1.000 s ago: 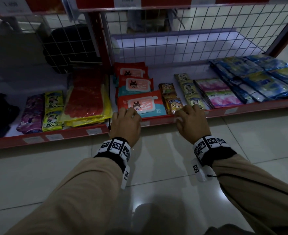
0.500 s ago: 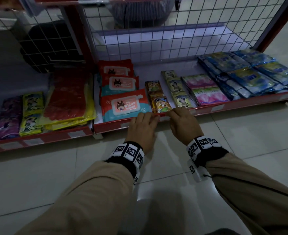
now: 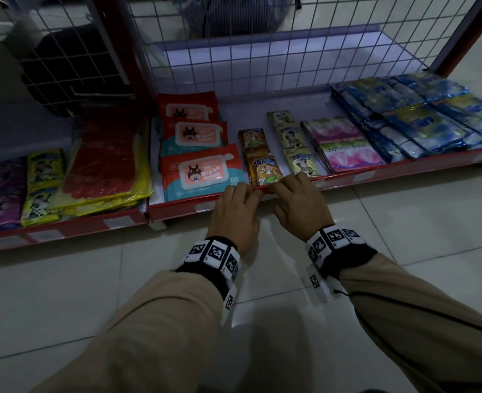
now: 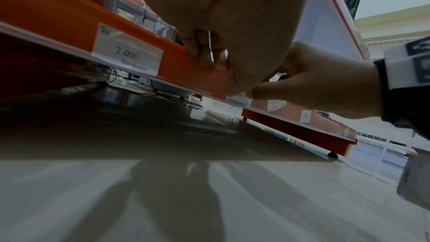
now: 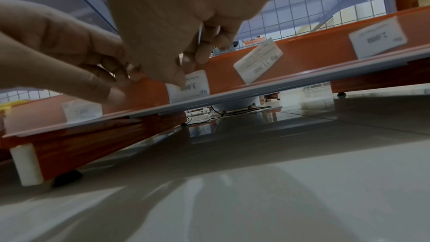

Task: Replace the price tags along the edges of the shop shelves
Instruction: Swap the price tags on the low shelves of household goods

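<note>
The bottom shelf's red edge rail point(image 3: 376, 177) carries white price tags behind a clear strip. My left hand point(image 3: 248, 194) curls its fingers point(image 4: 204, 52) over the rail's top, thumb on the front. Close beside it, my right hand point(image 3: 279, 191) has fingers over the rail and its thumb point(image 5: 172, 73) pressed on the corner of the "3.000" tag point(image 5: 190, 87), pinching it. A "Rp 11.000" tag point(image 5: 258, 60) sits tilted in the rail to the right. Straight "2.000" tags point(image 4: 126, 52) point(image 5: 378, 40) sit farther along.
On the shelf lie wet-wipe packs point(image 3: 203, 171), snack sachets point(image 3: 265, 171), pink packs point(image 3: 347, 154), blue packs point(image 3: 418, 120) and red-yellow gloves point(image 3: 103, 163). A wire grid point(image 3: 262, 58) backs the shelf. Glossy floor tiles point(image 3: 404, 222) lie in front.
My left hand slid right along the rail from under the wipes pack until it sits next to my right hand. The right hand stayed under the snack sachets.
</note>
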`<state>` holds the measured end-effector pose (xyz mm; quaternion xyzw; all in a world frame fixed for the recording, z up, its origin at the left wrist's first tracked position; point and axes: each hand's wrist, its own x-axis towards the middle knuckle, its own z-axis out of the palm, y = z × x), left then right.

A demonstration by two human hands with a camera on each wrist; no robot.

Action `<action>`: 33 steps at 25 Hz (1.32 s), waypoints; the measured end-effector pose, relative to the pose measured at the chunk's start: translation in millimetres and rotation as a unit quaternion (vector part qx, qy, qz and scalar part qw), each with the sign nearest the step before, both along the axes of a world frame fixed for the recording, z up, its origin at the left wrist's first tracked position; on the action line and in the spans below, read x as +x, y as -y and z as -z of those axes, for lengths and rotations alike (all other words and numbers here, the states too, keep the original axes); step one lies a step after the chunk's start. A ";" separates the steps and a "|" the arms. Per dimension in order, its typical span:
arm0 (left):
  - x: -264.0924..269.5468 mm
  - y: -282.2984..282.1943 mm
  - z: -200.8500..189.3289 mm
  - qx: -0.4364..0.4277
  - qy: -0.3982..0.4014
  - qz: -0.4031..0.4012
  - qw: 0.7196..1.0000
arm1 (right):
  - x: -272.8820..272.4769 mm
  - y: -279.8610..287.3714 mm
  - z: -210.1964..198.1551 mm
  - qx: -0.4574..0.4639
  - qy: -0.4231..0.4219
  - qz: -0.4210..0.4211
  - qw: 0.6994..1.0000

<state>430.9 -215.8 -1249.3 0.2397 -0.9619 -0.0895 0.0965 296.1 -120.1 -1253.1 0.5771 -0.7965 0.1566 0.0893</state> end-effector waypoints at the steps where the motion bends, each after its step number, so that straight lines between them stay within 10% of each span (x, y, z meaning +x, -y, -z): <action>1: -0.3 0.1 -0.7 0.001 0.002 -0.001 1.000 | 0.5 0.2 -0.2 0.005 -0.003 0.000 1.000; 10: -5.3 4.8 -7.0 0.028 -0.004 -0.015 0.999 | -7.7 4.6 -8.5 -0.084 0.125 0.000 0.989; 18: -9.7 3.7 -6.1 0.134 -0.083 -0.070 0.985 | -2.6 7.0 -11.7 -0.175 0.442 0.002 0.880; 33: -10.3 -1.0 -2.4 0.038 -0.022 -0.059 0.997 | -25.9 -4.7 -10.2 -0.143 0.228 0.040 0.962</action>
